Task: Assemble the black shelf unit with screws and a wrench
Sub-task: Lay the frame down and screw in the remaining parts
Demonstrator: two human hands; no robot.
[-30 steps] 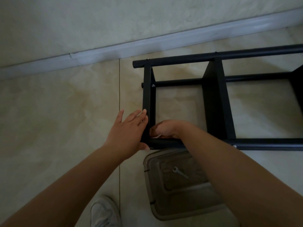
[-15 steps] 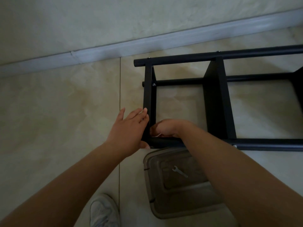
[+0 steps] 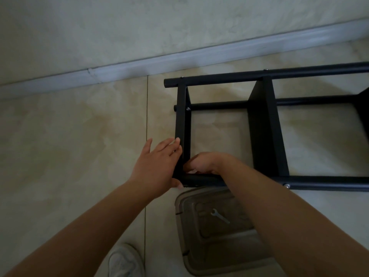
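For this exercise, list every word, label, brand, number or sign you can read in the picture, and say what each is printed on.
None can be read: the black shelf unit, the wrench, the clear plastic lid it lies on, the white shoe and the floor tiles show no legible text.

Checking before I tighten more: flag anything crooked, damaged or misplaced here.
Nothing stands out. The black shelf unit lies on its side with square-looking joints, and the wrench rests on a clear bin lid.

Left hand (image 3: 157, 164) flat, fingers straight; right hand (image 3: 203, 163) curled.
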